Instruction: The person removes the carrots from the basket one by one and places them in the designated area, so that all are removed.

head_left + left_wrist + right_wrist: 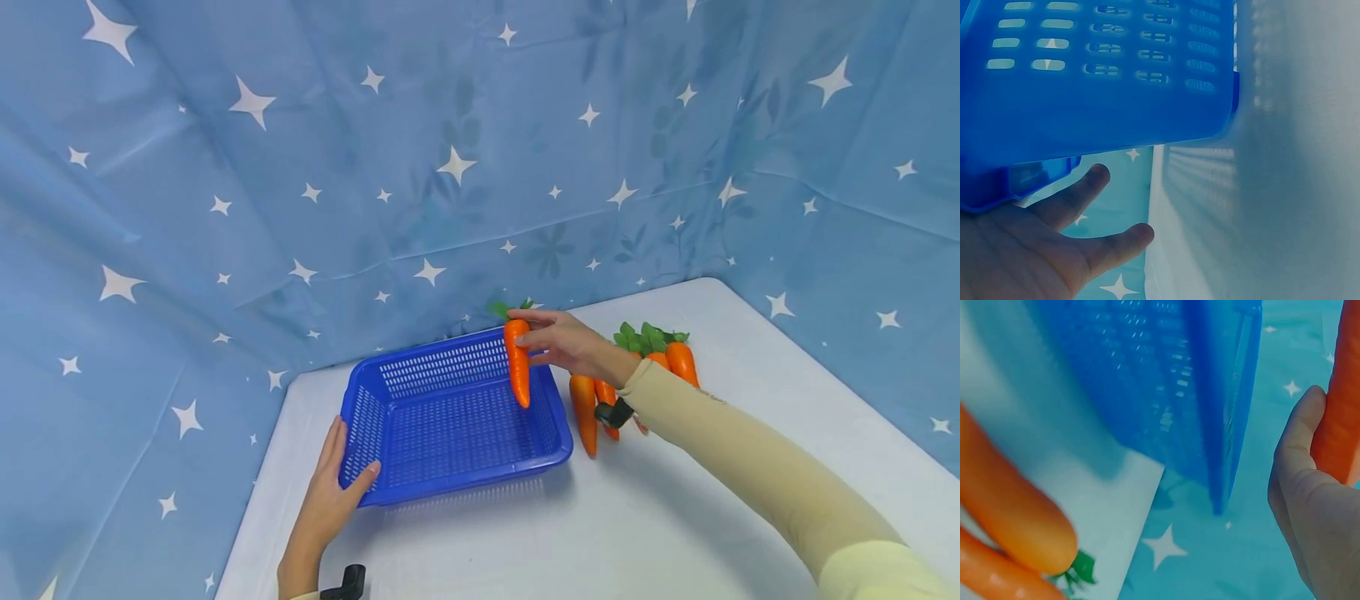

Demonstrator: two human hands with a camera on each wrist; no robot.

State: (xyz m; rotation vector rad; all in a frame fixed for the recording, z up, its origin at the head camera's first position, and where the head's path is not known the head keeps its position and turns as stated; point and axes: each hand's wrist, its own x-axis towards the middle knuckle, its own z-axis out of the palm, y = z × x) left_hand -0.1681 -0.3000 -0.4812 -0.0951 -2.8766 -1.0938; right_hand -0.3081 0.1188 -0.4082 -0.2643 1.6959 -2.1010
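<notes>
My right hand (566,343) pinches an orange carrot (518,367) near its leafy top, holding it tip down over the right side of a blue plastic basket (457,483). In the right wrist view, my fingers (1300,434) lie along the carrot's side (1341,412). At the basket's front left corner, my left hand (330,492) holds the rim, thumb over the edge and fingers along the left outer side. The left wrist view shows two extended fingers (1116,247) beside the basket wall (1116,112). No carrot shows inside the basket.
Several more carrots (583,412) with green leaves (637,337) lie right of the basket, partly hidden by my right arm. The white table (465,550) is backed by a blue curtain (450,217) with white stars.
</notes>
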